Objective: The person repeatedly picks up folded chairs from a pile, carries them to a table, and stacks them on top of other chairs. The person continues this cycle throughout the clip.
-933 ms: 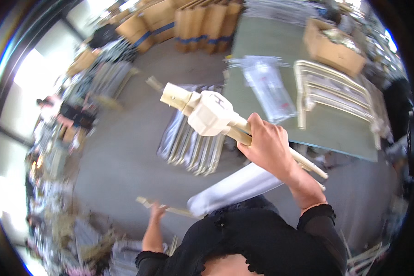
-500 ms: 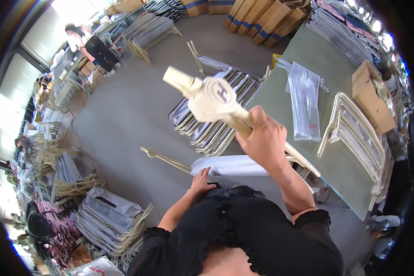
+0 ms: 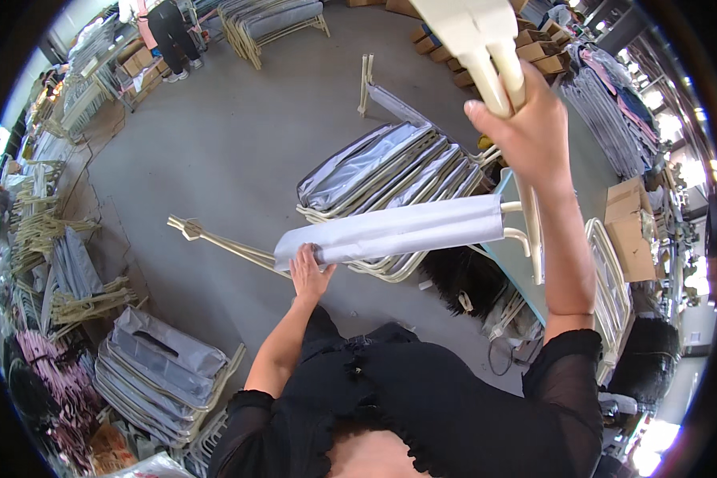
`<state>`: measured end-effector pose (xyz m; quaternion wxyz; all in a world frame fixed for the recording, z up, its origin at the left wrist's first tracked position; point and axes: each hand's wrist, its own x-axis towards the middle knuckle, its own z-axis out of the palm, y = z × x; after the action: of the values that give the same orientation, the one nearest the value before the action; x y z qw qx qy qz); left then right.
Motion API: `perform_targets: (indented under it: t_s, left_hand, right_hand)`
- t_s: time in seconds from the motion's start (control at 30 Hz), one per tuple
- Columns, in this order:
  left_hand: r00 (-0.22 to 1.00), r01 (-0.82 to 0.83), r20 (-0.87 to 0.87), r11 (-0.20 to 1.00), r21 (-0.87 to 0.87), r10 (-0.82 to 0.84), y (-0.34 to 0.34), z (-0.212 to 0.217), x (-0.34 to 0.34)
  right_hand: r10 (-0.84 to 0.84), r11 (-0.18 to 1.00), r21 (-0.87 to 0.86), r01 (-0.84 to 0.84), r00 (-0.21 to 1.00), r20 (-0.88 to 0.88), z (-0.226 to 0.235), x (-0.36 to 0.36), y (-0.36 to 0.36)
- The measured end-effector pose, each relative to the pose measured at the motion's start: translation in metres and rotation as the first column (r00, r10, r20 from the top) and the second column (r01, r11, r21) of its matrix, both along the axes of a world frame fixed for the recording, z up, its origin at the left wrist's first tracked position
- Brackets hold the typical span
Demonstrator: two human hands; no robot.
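Covering most of what I see, a smooth grey floor (image 3: 215, 143) spreads out, with a thin jagged crack at the left. To the right, a flat, matte green table (image 3: 596, 177) has a straight edge. Ahead lies a thick stack of folded frames (image 3: 374, 171), glossy grey sheeting between rounded cream tubes. A person in a black top (image 3: 438, 382) with ruffled cuffs stands facing it.

In front of the waist, partly covering the stack's near side, is a long folding frame (image 3: 390, 231): a pale grey, lightly creased cover around slim tubing, tilted slightly up to the right. Cream tubes stick out at both ends. A broad, smooth cream fitting (image 3: 458, 28) is cut off at the top of my view.

The right hand (image 3: 538, 131) is wrapped tightly around two round cream tubes (image 3: 490, 80) just below that fitting. The left hand (image 3: 309, 272) lies on the cover near its left end, fingers slightly spread.

Smallest are the brown cartons (image 3: 550, 64) beyond, some banded in blue; any print is too small to read.
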<state>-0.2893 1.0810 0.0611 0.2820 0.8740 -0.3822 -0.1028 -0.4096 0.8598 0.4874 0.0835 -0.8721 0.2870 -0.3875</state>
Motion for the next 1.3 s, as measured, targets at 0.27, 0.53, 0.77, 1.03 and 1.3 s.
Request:
perform_targets:
  t_s: [0.27,0.53,0.77,1.03,1.3]
  left_hand:
    - [0.998,-0.005,-0.059,0.954,-0.299,-0.013,-0.051,0.033,0.164]
    - [0.977,-0.021,-0.207,0.947,-0.322,-0.049,-0.123,0.071,0.191]
    - [0.970,-0.131,-0.230,0.969,-0.208,0.082,-0.153,0.126,0.278]
    - [0.955,-0.064,-0.297,0.985,-0.160,0.014,-0.229,0.115,0.390]
    - [0.804,-0.103,-0.593,0.993,-0.055,0.050,-0.280,-0.027,0.435]
  right_hand:
    - [-0.191,0.964,-0.194,0.180,0.981,-0.037,0.066,0.151,-0.020]
    - [-0.278,0.917,-0.346,0.198,0.940,-0.196,0.089,0.176,-0.088]
    - [-0.305,0.849,-0.513,0.126,0.910,-0.281,0.027,0.157,-0.143]
    - [0.305,0.881,0.433,-0.192,0.929,-0.208,-0.230,0.229,-0.066]
    - [0.096,-0.657,0.740,-0.144,0.958,0.271,-0.413,0.348,0.168]
